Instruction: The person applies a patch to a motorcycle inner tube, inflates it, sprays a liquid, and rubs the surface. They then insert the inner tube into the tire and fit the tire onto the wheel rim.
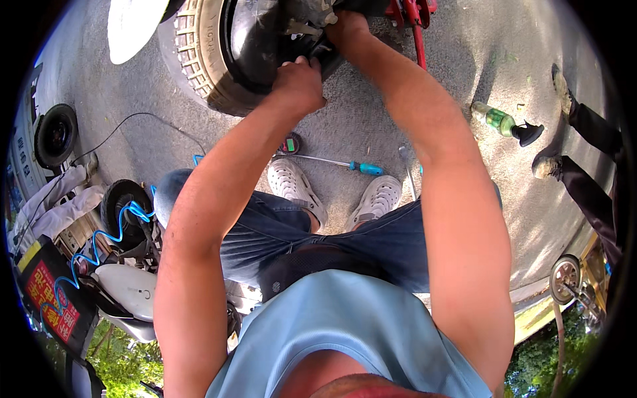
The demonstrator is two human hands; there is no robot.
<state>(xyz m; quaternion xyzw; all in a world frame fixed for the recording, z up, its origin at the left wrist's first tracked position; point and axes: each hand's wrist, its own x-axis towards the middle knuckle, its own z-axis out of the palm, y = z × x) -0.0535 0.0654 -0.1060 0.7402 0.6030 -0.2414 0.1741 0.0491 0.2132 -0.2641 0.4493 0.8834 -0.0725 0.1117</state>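
A dusty, chunky-treaded tire (199,56) stands at the top of the view, with a black rounded part (255,50) inside its rim. My left hand (298,86) is at the right side of this wheel, fingers curled against dark parts; whatever they grip is hidden. Beyond it, my right hand (346,28) reaches in among the dark parts under the vehicle, its fingertips out of sight. Below the wheel, on the ground by my shoes, lie a screwdriver (368,168) with a teal handle and a small round gauge (290,143) with a green display.
A red jack (417,30) stands right of the wheel. Further right lies a green spray bottle (497,121), near a bystander's legs (590,179). At left are a spare tire (56,136), another small wheel (126,202), a blue coiled hose (97,242) and a thin black cable.
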